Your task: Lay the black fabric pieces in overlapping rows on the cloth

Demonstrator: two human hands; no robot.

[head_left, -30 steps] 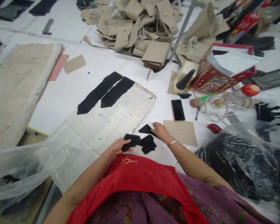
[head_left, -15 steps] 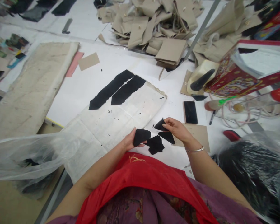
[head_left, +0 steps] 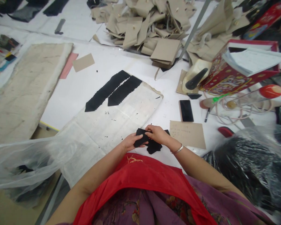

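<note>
Head view shows us a flat, matte black piece (head_left: 139,140) over the white table (head_left: 63,97), its left side clasped between our left hand's (head_left: 130,142) thumb and fingers. Our right hand (head_left: 158,134) bends its fingertips onto the right end; pinching or merely touching, we cannot tell. They hide its long axis. Near it lie loose black pieces (head_left: 154,147); beyond, zigzag-edged black strips (head_left: 106,91) point toward us, slanting left.

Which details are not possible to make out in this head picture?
Head view:
Number of black pieces in the left hand: the right hand partly covers them.
Writing on the brown card: too small, blurred.
Exact contents of the plastic bag at right: shiny folds obscure them.
</note>
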